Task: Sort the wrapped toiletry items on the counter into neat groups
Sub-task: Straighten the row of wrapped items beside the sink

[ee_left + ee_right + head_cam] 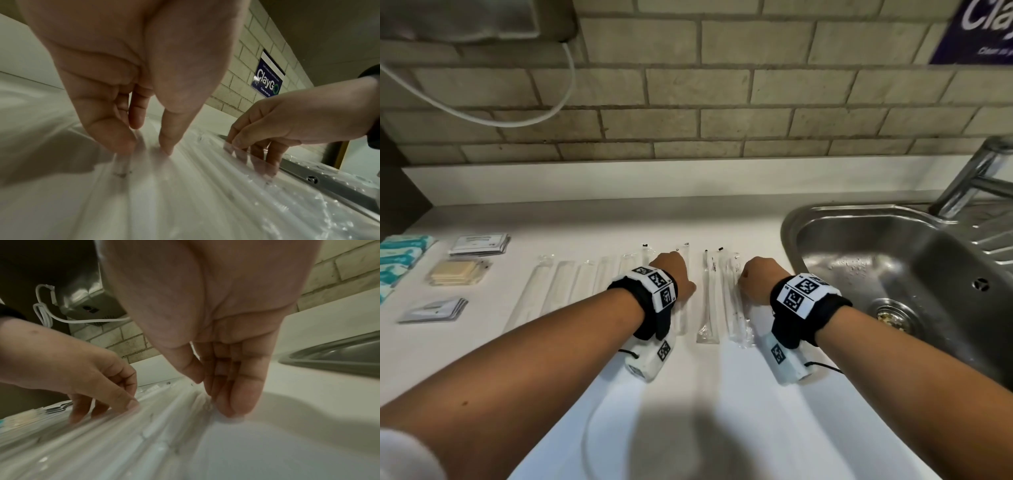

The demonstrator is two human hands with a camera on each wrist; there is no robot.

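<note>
Wrapped toiletry items (pixel 599 284) in long clear sleeves lie side by side in a row on a white counter (pixel 722 411), running away from the person toward a brick wall (pixel 688 102). The left hand (pixel 673 274) is set down on the sleeves near the middle of the row, its fingertips (pixel 167 148) pressing onto the plastic, fingers pointed down and nearly straight, thumb alongside, gripping nothing. The right hand (pixel 760 277) is lowered onto the rightmost sleeve (pixel 738 308) in the same way, its fingertips (pixel 232 412) touching the crinkled wrap at the row's outer edge, fingers extended and not curled around it. Between the two hands lie further sleeves (pixel 709 301), some with dark tips showing at their far ends. Each wrist wears a black band carrying white blocks printed with square markers. At the left end of the counter sit small stacks of flat packets: a white-labelled stack (pixel 479 245), a tan stack (pixel 457 272), a grey stack (pixel 434 310), and teal-patterned packs (pixel 397 260) at the edge of the head view. A stainless-steel sink (pixel 893 267) with its tap (pixel 972 178) is set into the counter just right of the right hand. A white cable (pixel 482 116) droops across the wall, and a blue sign (pixel 983 31) hangs at upper right.
</note>
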